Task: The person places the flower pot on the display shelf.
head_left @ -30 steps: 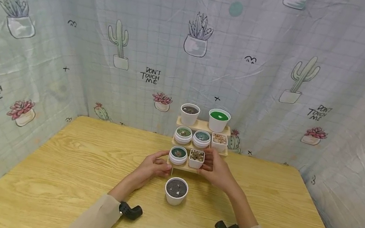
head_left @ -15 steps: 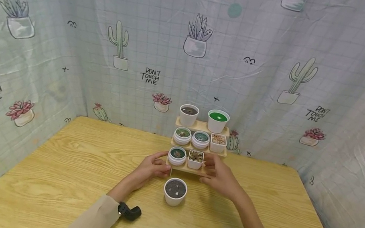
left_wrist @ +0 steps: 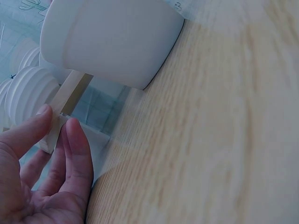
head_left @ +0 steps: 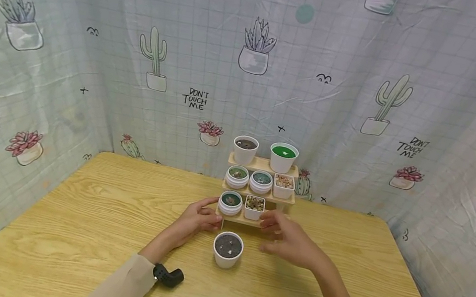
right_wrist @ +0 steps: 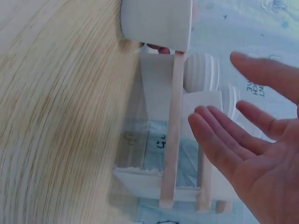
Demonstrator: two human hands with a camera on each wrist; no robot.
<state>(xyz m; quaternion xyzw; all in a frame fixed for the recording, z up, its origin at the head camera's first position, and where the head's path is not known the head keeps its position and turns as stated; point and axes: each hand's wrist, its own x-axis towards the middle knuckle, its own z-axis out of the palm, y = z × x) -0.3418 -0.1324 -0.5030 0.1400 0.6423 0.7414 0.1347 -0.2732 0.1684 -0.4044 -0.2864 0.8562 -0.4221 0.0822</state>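
Note:
A small three-tiered stand (head_left: 235, 218) with wooden boards and white supports stands on the table, several white pots on its steps. My left hand (head_left: 199, 217) pinches the left end of its lowest board (left_wrist: 70, 95), thumb above and fingers below. My right hand (head_left: 293, 239) is off the stand, fingers loosely extended with nothing in them, in front of the lowest step's right end. On that step are a round ribbed pot (head_left: 230, 203) and a square pot (head_left: 254, 208) of pebbles. A larger round pot (head_left: 227, 250) with dark grey filling stands in front, between my hands.
The middle step holds two round pots and a square pot (head_left: 283, 187) of pale pebbles. On the top step are a brown-filled pot (head_left: 245, 151) and a green-filled pot (head_left: 283, 158). A printed curtain (head_left: 192, 29) hangs behind the wooden table (head_left: 85, 228).
My right hand has let go of the stand's right side and drawn back toward me and to the right. My left hand keeps its grip; the pots have not moved.

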